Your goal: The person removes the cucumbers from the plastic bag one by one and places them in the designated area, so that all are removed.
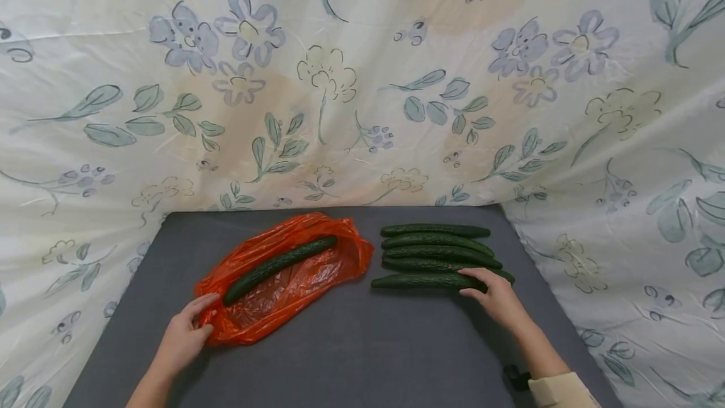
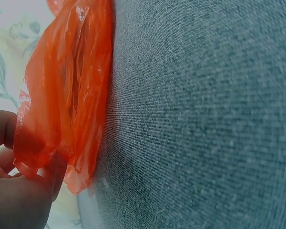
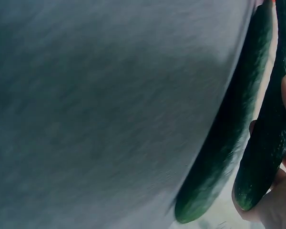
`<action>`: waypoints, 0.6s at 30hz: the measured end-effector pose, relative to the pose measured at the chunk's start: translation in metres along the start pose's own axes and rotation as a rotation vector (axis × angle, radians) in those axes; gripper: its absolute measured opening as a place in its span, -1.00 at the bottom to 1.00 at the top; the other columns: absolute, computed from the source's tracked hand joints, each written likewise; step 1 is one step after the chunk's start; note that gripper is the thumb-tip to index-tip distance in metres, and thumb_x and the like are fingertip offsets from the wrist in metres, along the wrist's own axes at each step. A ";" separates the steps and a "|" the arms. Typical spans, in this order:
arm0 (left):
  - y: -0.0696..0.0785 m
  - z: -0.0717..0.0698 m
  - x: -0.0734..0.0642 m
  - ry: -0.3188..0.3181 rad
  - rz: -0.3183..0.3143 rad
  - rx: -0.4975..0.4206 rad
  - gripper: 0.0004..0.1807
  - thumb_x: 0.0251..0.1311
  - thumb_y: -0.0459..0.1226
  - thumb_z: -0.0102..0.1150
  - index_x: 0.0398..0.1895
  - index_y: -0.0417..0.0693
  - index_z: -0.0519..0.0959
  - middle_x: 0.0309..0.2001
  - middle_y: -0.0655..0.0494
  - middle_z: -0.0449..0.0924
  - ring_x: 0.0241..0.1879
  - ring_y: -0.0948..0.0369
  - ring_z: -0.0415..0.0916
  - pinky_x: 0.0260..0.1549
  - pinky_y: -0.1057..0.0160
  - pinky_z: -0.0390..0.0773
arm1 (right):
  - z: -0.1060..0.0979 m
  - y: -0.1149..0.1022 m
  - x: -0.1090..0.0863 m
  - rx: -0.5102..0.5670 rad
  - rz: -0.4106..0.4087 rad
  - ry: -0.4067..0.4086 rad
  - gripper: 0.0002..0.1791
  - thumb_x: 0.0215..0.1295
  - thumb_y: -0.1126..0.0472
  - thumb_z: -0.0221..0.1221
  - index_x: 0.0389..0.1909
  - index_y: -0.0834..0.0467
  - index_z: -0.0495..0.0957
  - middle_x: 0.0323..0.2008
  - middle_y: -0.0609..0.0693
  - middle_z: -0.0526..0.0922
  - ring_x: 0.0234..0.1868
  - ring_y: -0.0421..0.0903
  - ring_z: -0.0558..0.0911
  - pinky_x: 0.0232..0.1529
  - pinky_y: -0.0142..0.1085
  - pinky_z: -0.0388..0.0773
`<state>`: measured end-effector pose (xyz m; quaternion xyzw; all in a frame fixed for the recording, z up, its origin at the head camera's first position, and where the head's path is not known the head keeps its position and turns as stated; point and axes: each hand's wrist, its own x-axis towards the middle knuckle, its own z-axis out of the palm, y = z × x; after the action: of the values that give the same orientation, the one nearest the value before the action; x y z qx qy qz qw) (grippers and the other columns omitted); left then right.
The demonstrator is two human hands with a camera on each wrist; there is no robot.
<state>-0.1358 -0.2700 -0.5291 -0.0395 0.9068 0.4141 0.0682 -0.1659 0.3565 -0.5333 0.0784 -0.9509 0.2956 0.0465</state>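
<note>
An orange-red plastic bag point(image 1: 306, 298) lies on the left with its mouth spread, and one cucumber point(image 1: 277, 267) rests in it at a slant. My left hand point(image 1: 184, 335) pinches the bag's near left edge between thumb and fingers; the left wrist view shows the thin film point(image 2: 43, 109) between them. Over on the right, my right hand point(image 1: 495, 298) grips the right end of the nearest cucumber point(image 1: 416, 281). In the right wrist view that held cucumber point(image 3: 269, 124) stands apart from another cucumber point(image 3: 224, 129) lying on the surface.
Several more cucumbers point(image 1: 438, 241) lie side by side beyond the held one. Everything stands on a dark grey tabletop point(image 1: 340, 357). A floral cloth point(image 1: 362, 93) hangs behind and at both sides. A dark band point(image 1: 517, 378) shows at the right wrist.
</note>
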 end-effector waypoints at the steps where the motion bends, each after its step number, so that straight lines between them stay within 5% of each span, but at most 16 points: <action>1: 0.001 0.000 0.000 -0.002 -0.002 -0.002 -0.36 0.18 -0.47 0.04 0.41 -0.33 0.36 0.47 -0.36 0.18 0.47 -0.36 0.03 0.28 -0.31 0.25 | 0.000 0.003 -0.001 -0.008 0.008 0.001 -0.46 0.25 0.16 0.35 0.28 0.07 0.56 0.24 0.18 0.58 0.21 0.26 0.55 0.08 0.20 0.50; 7: 0.002 0.000 0.001 -0.014 -0.027 -0.015 -0.35 0.19 -0.46 0.04 0.42 -0.32 0.34 0.49 -0.35 0.15 0.48 -0.34 0.00 0.31 -0.31 0.22 | 0.002 0.015 -0.002 -0.107 0.008 0.040 -0.47 0.20 0.18 0.37 0.23 0.11 0.59 0.17 0.23 0.59 0.13 0.30 0.56 0.04 0.31 0.41; 14: -0.001 -0.001 0.002 -0.015 -0.045 -0.013 -0.36 0.20 -0.46 0.04 0.43 -0.30 0.35 0.50 -0.33 0.15 0.49 -0.32 0.02 0.31 -0.25 0.27 | 0.005 0.014 0.001 -0.356 -0.053 0.144 -0.53 0.07 0.11 0.46 0.07 0.02 0.69 -0.01 0.11 0.59 0.06 0.21 0.46 0.01 0.29 0.21; 18: -0.003 -0.002 0.003 -0.017 -0.047 0.014 -0.36 0.21 -0.44 0.07 0.43 -0.26 0.37 0.49 -0.31 0.18 0.47 -0.28 0.08 0.18 0.02 0.45 | 0.005 0.012 0.001 -0.434 -0.049 0.114 -0.52 0.04 0.08 0.48 0.05 -0.02 0.69 -0.02 0.06 0.61 0.02 0.17 0.50 -0.03 0.24 0.23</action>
<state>-0.1384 -0.2734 -0.5303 -0.0571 0.9080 0.4061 0.0859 -0.1691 0.3637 -0.5436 0.0730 -0.9859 0.0866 0.1232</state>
